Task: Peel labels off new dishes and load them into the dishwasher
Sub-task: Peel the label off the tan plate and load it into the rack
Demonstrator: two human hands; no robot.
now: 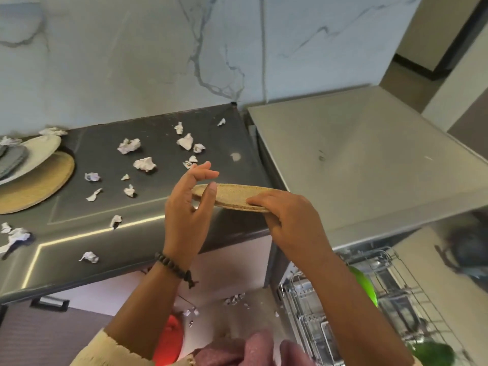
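Observation:
A tan speckled plate [232, 196] is held nearly level over the right end of the dark counter [158, 233]. My right hand [287, 220] grips its near right rim. My left hand [188, 207] is at the plate's left edge, thumb pressed on the rim, the other fingers spread above it. Several crumpled white label scraps [144, 164] lie scattered over the counter. The open dishwasher rack [369, 294] shows at the lower right, with green dishes [365, 286] in it.
A stack of plates [34, 170] in tan, white and grey sits at the counter's left edge. A light grey appliance top [364, 159] adjoins the counter on the right. Scraps [235, 299] and a red object [169, 339] lie on the floor below.

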